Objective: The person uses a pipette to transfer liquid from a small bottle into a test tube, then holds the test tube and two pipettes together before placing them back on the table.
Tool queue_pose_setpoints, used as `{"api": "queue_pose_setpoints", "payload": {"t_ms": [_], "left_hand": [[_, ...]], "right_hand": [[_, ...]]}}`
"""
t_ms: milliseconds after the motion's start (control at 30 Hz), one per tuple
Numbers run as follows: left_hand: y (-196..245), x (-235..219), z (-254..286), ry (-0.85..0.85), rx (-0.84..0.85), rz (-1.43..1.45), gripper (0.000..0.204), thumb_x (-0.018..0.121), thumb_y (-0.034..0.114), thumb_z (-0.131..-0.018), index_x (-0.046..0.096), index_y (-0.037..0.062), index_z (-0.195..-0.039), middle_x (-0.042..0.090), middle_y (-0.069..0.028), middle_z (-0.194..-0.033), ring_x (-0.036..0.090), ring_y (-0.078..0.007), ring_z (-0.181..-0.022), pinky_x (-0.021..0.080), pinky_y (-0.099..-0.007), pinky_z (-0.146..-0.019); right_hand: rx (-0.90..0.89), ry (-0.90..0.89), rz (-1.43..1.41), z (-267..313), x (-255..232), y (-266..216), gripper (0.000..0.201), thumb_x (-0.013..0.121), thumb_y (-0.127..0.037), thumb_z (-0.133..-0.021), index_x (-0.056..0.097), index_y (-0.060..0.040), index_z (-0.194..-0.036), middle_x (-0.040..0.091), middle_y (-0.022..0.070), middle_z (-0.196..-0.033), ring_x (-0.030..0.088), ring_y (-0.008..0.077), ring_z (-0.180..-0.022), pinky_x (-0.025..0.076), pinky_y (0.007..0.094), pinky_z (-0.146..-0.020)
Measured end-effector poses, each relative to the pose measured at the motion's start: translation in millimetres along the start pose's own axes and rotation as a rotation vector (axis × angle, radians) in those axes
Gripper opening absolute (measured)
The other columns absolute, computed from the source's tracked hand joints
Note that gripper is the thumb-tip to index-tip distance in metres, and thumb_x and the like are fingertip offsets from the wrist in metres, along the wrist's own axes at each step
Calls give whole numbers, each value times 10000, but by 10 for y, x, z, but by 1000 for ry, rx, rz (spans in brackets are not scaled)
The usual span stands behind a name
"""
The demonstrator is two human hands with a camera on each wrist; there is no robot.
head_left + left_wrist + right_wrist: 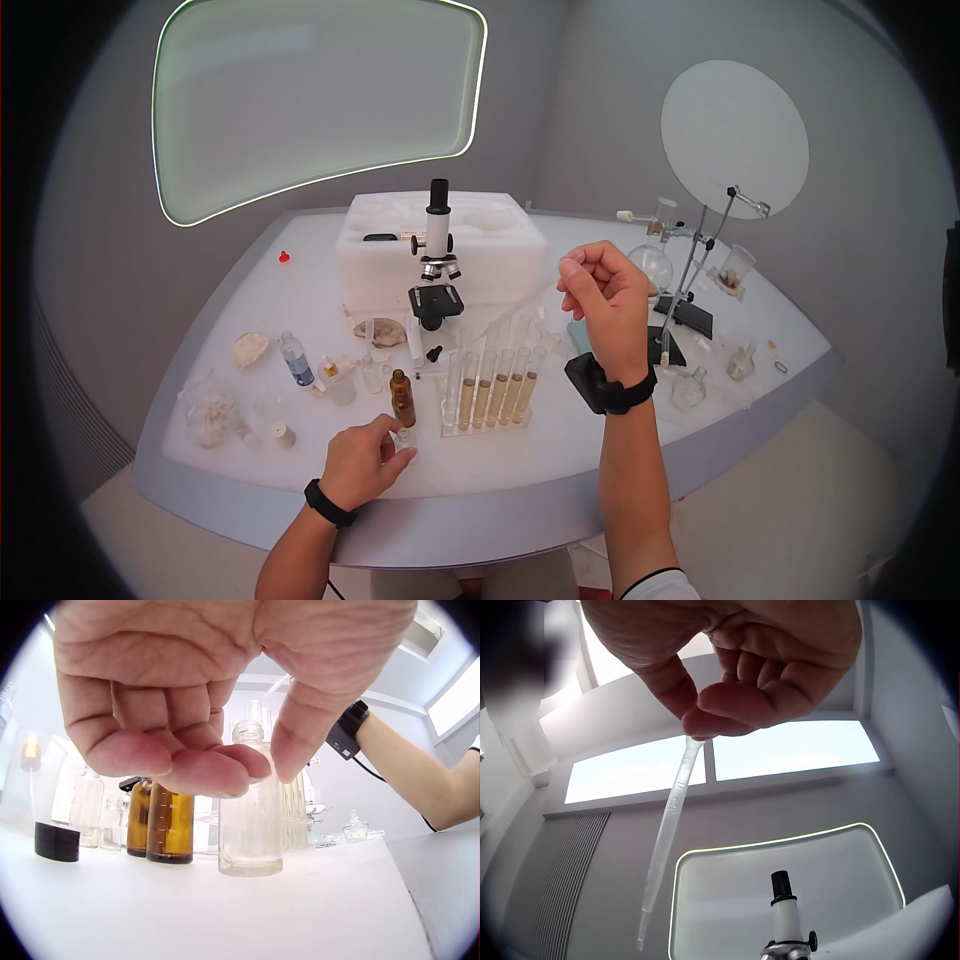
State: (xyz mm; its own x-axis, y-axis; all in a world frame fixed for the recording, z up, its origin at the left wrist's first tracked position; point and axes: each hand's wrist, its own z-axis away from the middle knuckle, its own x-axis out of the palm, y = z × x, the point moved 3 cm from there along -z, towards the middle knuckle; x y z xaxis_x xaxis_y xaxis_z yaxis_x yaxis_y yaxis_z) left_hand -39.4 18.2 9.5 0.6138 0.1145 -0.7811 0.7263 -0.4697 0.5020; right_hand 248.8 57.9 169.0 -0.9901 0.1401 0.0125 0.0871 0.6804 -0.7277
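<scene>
One dropper (673, 802), pinched near its top by the right hand (612, 310), slants down, presumably keeping its tip free; the left hand (360, 465) grips a clear bottle (250, 832) near the table's (540, 470) front edge, apparently steadying it.

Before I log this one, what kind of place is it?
Probably a laboratory, perhaps a teaching or demonstration one: a microscope stands on the table, with a rack of part-filled test tubes before it and a round-bottomed flask by a metal stand to the right.
</scene>
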Motion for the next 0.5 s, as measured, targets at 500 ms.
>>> {"api": "queue_pose_setpoints", "payload": {"t_ms": [500], "left_hand": [[-13,12,1,-6,-10,4,318,747,234,-806,627,57,-1041,634,-60,-640,633,-270,-589,481,-387,-567]], "right_hand": [[-30,11,53,-99,-26,7,115,669,-119,-901,619,-18,-882,629,-2,-764,571,46,-669,481,210,-594]]}}
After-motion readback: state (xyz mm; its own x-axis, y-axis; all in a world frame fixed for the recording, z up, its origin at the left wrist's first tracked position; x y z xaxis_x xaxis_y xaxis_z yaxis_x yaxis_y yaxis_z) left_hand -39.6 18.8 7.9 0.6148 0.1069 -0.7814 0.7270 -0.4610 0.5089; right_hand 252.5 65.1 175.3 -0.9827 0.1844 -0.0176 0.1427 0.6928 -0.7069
